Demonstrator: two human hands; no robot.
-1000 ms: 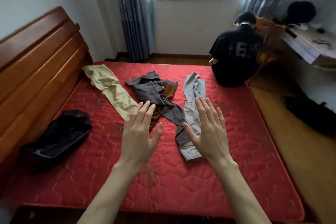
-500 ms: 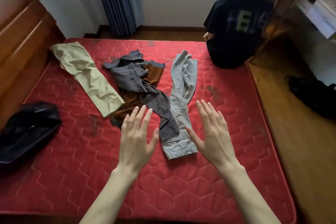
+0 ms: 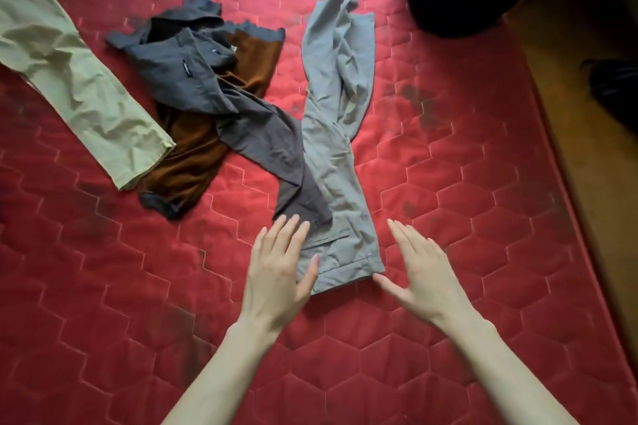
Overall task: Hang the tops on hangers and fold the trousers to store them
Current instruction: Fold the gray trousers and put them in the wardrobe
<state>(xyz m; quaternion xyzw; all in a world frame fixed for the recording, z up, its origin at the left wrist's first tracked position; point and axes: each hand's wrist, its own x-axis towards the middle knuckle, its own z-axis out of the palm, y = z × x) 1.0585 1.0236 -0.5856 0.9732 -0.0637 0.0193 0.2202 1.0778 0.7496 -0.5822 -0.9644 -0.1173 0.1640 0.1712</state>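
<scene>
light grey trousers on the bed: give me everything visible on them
The light grey trousers lie lengthwise on the red quilted mattress, unfolded and creased, woven-looking cloth. The far end is rumpled; the near end lies flat between both open hands. The left hand overlaps its near left edge; the right hand lies just beside its right corner. The dark grey garment drapes across their left side.

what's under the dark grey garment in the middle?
Under the dark grey garment lies a brown garment, showing on its right and lower left. Its lower end crosses onto the light grey trousers. Anything else beneath is covered. All lie on the red mattress.
</scene>
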